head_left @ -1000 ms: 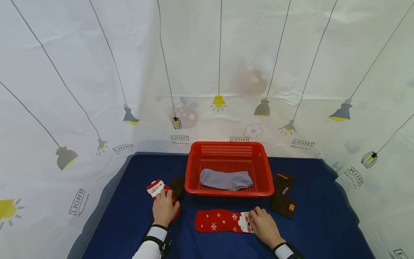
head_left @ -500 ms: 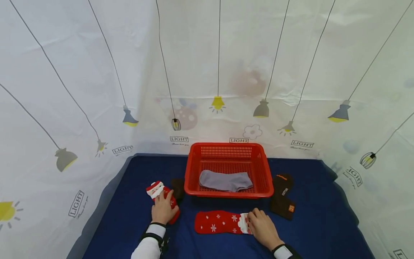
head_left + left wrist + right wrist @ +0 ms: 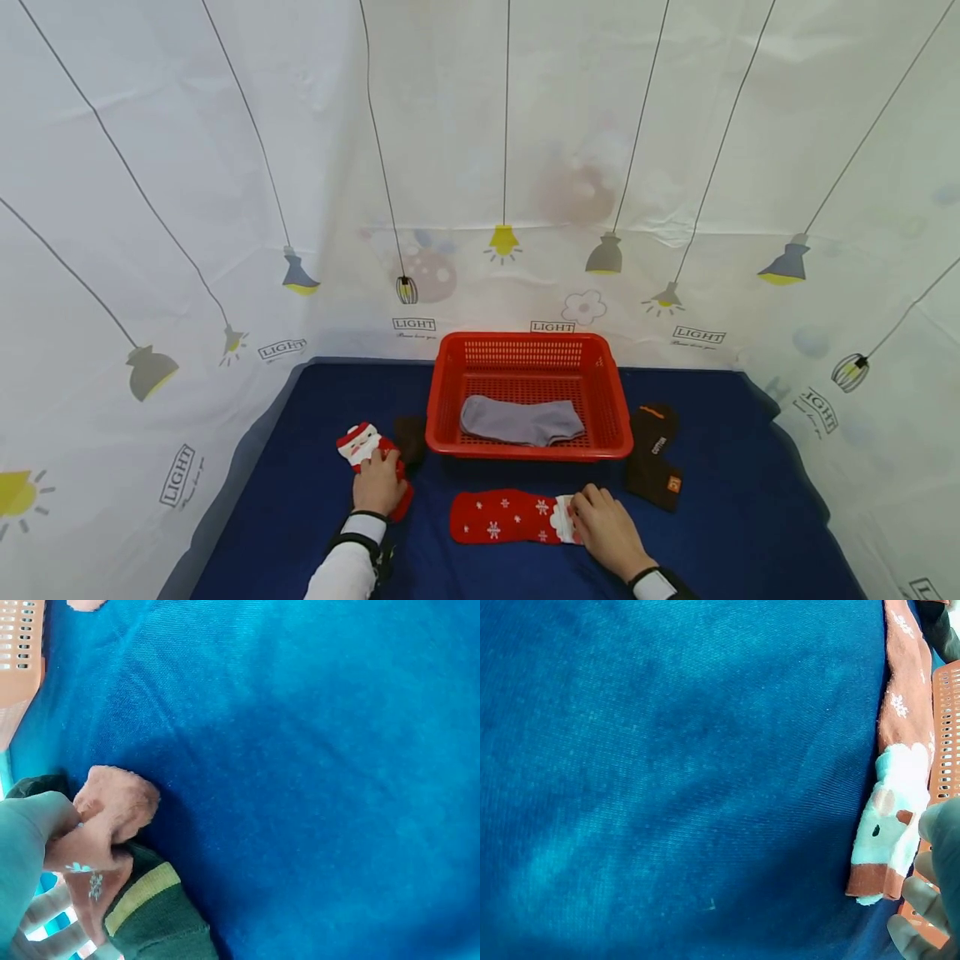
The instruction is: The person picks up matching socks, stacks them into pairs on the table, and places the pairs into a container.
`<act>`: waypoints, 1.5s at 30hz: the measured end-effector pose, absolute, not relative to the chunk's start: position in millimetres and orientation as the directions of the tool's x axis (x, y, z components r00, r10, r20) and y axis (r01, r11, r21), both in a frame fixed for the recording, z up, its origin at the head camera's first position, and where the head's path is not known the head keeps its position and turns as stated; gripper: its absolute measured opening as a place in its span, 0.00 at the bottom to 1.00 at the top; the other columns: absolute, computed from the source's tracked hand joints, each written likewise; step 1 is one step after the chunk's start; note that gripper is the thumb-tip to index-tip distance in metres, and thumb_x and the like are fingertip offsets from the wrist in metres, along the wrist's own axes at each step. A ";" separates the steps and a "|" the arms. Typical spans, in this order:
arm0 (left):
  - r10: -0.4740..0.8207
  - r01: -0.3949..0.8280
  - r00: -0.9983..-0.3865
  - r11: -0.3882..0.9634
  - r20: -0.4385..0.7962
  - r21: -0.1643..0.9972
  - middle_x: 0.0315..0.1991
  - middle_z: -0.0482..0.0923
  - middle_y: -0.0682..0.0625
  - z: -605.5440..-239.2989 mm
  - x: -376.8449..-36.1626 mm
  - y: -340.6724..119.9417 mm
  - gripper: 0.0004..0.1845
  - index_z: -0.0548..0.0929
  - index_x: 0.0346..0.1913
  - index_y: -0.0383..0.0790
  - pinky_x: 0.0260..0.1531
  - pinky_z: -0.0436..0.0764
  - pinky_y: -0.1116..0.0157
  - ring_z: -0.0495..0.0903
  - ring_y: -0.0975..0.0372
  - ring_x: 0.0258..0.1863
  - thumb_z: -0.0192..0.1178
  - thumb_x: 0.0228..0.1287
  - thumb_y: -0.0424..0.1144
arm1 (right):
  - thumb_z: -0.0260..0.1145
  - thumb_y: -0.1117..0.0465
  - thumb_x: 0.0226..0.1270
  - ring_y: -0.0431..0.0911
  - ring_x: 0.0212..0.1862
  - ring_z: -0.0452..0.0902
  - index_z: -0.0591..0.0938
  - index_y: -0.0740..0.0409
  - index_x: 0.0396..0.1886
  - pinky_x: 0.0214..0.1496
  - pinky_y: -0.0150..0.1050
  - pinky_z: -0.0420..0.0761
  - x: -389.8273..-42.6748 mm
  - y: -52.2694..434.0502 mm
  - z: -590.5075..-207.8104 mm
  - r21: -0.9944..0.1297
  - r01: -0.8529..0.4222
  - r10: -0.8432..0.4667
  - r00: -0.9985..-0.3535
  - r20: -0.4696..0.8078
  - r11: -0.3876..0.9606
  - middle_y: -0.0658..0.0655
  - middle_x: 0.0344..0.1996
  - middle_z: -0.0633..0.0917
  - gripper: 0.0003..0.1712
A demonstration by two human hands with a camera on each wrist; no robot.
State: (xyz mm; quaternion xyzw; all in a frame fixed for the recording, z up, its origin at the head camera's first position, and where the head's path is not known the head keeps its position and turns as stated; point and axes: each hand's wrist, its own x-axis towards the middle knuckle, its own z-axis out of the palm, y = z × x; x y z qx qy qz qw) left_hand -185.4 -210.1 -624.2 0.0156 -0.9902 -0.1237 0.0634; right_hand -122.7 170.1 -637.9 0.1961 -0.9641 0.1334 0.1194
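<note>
My left hand (image 3: 375, 486) lies on a red Santa sock (image 3: 363, 442) left of the red basket (image 3: 622, 417). In the left wrist view its thumb and fingers (image 3: 34, 825) pinch bunched red fabric (image 3: 112, 814) of that sock. A second red sock with white snowflakes (image 3: 506, 517) lies flat in front of the basket. My right hand (image 3: 602, 523) rests with relaxed fingers at its Santa-patterned cuff (image 3: 889, 817). In the right wrist view the fingers (image 3: 922, 915) sit just beside the cuff's end and do not clamp it. A grey sock (image 3: 521, 419) lies inside the basket.
A dark brown sock (image 3: 656, 457) with an orange mark lies right of the basket. Another dark sock (image 3: 410, 437) sits against the basket's left front corner, partly under the Santa sock. The blue cloth (image 3: 750, 500) is walled in by a white printed curtain (image 3: 150, 250).
My left hand has drawn back a little toward me on the Santa sock. My right hand has shifted slightly left at the snowflake sock's cuff.
</note>
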 end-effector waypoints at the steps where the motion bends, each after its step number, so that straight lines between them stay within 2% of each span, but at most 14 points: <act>1: -0.044 -0.009 -0.990 0.969 0.138 0.246 0.37 0.73 0.38 -623.8 -185.4 -210.7 0.22 0.78 0.42 0.40 0.27 0.75 0.48 0.73 0.44 0.33 0.67 0.37 0.38 | 0.71 0.57 0.50 0.39 0.28 0.64 0.76 0.47 0.28 0.25 0.31 0.63 -122.9 169.9 -638.2 -0.212 -0.417 -0.350 -0.890 0.292 0.884 0.44 0.26 0.69 0.10; 10: -0.020 0.027 -0.977 0.976 0.211 0.217 0.31 0.75 0.38 -617.3 -186.7 -215.6 0.17 0.77 0.35 0.36 0.24 0.74 0.50 0.74 0.45 0.28 0.65 0.36 0.32 | 0.68 0.58 0.52 0.38 0.29 0.64 0.76 0.44 0.29 0.27 0.30 0.63 -123.8 168.8 -639.8 -0.237 -0.429 -0.375 -0.895 0.241 0.872 0.42 0.26 0.69 0.08; 16: -0.003 0.050 -0.966 0.979 0.257 0.200 0.30 0.76 0.39 -613.7 -186.9 -219.6 0.17 0.77 0.35 0.36 0.24 0.74 0.51 0.75 0.45 0.28 0.65 0.35 0.32 | 0.67 0.55 0.55 0.38 0.30 0.65 0.78 0.44 0.30 0.28 0.31 0.65 -123.9 165.7 -639.0 -0.254 -0.448 -0.404 -0.891 0.207 0.857 0.42 0.27 0.70 0.06; 28: 0.060 0.136 -0.920 0.976 0.387 0.173 0.31 0.75 0.41 -589.5 -182.4 -224.0 0.16 0.76 0.32 0.39 0.25 0.74 0.52 0.74 0.47 0.29 0.68 0.35 0.31 | 0.66 0.57 0.55 0.37 0.29 0.65 0.78 0.44 0.31 0.28 0.30 0.65 -124.7 163.2 -634.4 -0.271 -0.493 -0.440 -0.867 0.233 0.827 0.42 0.28 0.71 0.05; 39: 0.068 0.146 -0.924 0.972 0.377 0.184 0.28 0.72 0.42 -579.6 -176.9 -224.6 0.17 0.76 0.34 0.37 0.24 0.72 0.53 0.72 0.48 0.26 0.67 0.37 0.38 | 0.66 0.58 0.55 0.38 0.30 0.65 0.78 0.46 0.32 0.28 0.30 0.66 -125.3 160.9 -631.6 -0.244 -0.526 -0.469 -0.845 0.255 0.815 0.43 0.29 0.71 0.06; 45: 0.061 0.142 -0.934 0.967 0.352 0.211 0.25 0.71 0.46 -580.2 -174.8 -223.5 0.14 0.75 0.28 0.40 0.22 0.72 0.56 0.71 0.52 0.23 0.66 0.40 0.43 | 0.68 0.58 0.54 0.38 0.30 0.66 0.78 0.46 0.31 0.28 0.31 0.67 -124.5 160.5 -631.6 -0.246 -0.531 -0.471 -0.842 0.263 0.811 0.43 0.28 0.71 0.07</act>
